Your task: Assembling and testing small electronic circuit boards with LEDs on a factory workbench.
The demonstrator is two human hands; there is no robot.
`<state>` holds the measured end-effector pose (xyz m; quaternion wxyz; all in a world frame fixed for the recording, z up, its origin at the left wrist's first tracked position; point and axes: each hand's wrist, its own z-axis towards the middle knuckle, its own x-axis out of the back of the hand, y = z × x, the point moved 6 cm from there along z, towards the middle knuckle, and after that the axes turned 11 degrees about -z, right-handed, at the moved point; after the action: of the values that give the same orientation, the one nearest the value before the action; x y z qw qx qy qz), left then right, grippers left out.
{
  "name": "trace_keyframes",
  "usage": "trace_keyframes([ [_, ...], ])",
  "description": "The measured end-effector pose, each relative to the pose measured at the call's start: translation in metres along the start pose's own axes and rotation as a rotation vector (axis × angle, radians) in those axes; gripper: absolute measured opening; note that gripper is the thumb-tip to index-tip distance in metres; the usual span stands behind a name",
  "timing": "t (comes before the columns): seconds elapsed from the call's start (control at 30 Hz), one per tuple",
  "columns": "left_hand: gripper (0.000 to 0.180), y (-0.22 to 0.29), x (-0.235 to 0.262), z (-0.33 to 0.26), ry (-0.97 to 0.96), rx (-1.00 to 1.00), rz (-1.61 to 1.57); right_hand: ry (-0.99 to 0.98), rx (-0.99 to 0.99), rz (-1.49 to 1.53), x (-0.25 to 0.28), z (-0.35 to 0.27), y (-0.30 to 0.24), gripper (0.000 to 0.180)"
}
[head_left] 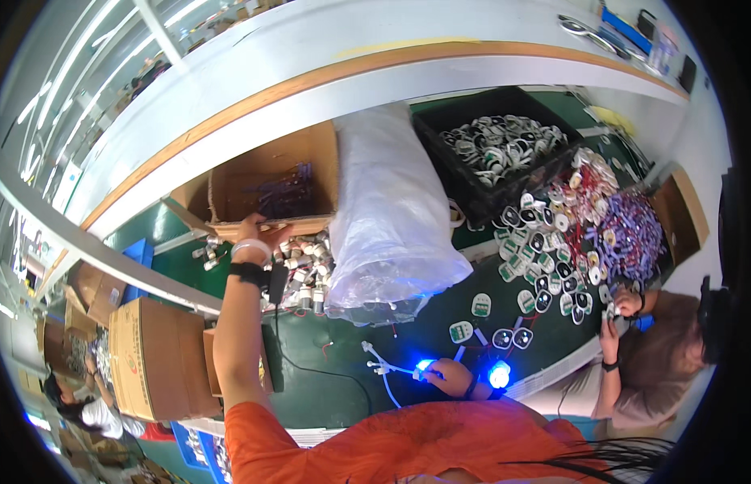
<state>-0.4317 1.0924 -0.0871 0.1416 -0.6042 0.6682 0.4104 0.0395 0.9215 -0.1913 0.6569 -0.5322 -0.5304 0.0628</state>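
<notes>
My left hand (261, 235), with a pale bracelet and a black wristband, is at the front edge of an open cardboard box (216, 194). Its thumb and fingers are apart, and I see nothing held. Inside the box lie purple wired parts (287, 192); white and metallic cylindrical parts (304, 278) are heaped below it. Near my body, my right hand (450, 377) is closed around a glowing blue light (425, 368), whose glare hides its shape. White cables with connectors (381, 366) lie beside it. A second blue light (499, 374) shines near my right wrist.
A large plastic-wrapped bundle (388, 202) fills the middle of the green table. A black crate (464, 189) of white parts, loose circuit-board discs (545, 258) and purple wired parts (631, 234) lie right. A co-worker (654, 355) handles a part there. A shelf (375, 68) crosses above.
</notes>
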Motion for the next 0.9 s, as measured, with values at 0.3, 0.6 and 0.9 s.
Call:
trace_keyframes([
  [0.3,0.051,0.007,-0.042,-0.09,-0.44,-0.006,0.178,0.001,-0.01,-0.03,-0.023,-0.017,-0.003,0.03],
  [0.6,0.056,-0.051,-0.04,-0.238,-0.466,0.09,0.372,0.067,0.005,-0.1,-0.016,-0.039,-0.029,0.031],
  [0.9,0.043,-0.108,0.011,-0.391,-0.357,0.205,0.267,0.156,0.066,0.038,-0.036,-0.074,-0.011,0.026],
])
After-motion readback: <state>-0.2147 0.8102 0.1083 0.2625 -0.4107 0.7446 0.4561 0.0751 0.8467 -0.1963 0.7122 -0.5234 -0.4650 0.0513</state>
